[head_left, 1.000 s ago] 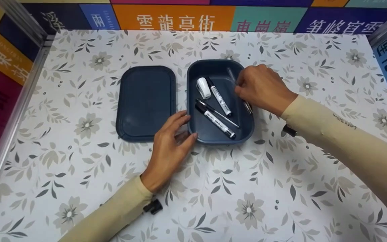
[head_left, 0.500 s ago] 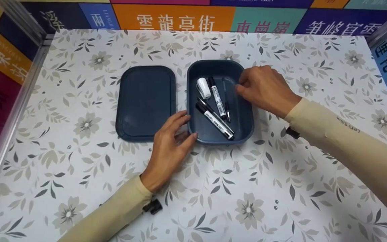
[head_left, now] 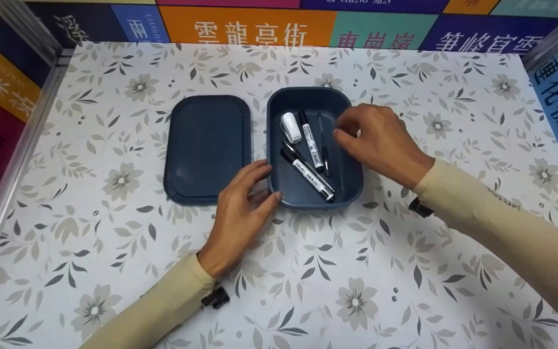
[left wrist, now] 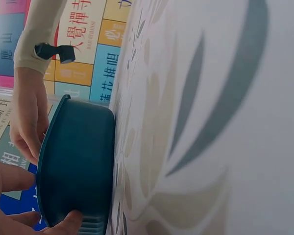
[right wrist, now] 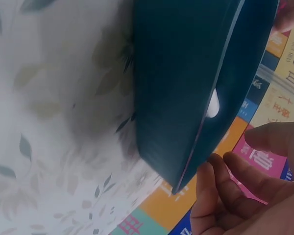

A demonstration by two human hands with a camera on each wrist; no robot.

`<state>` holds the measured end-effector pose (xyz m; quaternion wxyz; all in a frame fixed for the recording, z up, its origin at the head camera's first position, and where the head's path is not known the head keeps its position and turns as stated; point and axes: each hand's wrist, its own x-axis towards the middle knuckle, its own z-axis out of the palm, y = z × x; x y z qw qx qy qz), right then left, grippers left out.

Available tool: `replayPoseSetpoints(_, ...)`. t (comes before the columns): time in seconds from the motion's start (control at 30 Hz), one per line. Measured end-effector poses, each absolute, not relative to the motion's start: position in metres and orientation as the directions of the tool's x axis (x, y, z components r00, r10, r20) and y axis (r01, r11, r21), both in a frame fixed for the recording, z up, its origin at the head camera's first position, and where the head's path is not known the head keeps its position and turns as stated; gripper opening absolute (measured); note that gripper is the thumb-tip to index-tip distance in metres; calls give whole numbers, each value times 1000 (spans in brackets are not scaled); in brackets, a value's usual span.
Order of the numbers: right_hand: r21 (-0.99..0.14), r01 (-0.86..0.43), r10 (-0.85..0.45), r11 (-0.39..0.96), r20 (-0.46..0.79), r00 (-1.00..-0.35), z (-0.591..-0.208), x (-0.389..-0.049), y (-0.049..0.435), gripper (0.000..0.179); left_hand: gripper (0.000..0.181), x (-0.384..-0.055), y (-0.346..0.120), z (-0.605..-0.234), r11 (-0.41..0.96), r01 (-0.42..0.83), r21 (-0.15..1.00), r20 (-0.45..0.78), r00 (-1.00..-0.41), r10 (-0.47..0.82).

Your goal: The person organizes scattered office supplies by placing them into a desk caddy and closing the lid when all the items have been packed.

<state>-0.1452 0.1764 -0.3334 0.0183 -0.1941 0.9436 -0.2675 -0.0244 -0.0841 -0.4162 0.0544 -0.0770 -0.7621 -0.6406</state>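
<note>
A dark blue plastic box (head_left: 351, 186) stands without its lid. Inside lie two black-and-white markers, one upper (head_left: 312, 148) and one lower (head_left: 308, 175), plus a slim pen (head_left: 326, 160) along the right and another pen (head_left: 290, 147) partly behind the lower marker. At the upper left of these is a small rounded white object (head_left: 290, 127), like a mini stapler. My left hand (head_left: 240, 208) touches the box's left wall and front corner with extended fingers and thumb. Over the right rim, my right hand (head_left: 380, 140) has loosely bent fingers, thumb apart, holding nothing.
The matching dark blue lid (head_left: 207, 150) lies flat left of the box. A flower-patterned white cloth (head_left: 356, 300) covers the table. Colourful panels with large characters (head_left: 255, 29) rise along the back and both sides.
A second ago my right hand held a slim pen above the box; that pen now lies beside the upper marker. The right fingers have loosened and spread. My left hand has stayed put.
</note>
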Motion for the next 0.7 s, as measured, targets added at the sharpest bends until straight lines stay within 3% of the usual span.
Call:
replayPoseSetpoints(0.27, -571, -385, -387, 725, 125, -913, -335, -120, 160, 18, 47, -22, -89, -414, 167, 177, 970, 173, -984, 41)
replayPoseSetpoints(0.7, -653, -493, -434, 575, 268, -860, -329, -88, 134, 15, 43, -19, -109, -407, 347, 199, 917, 207, -978, 13)
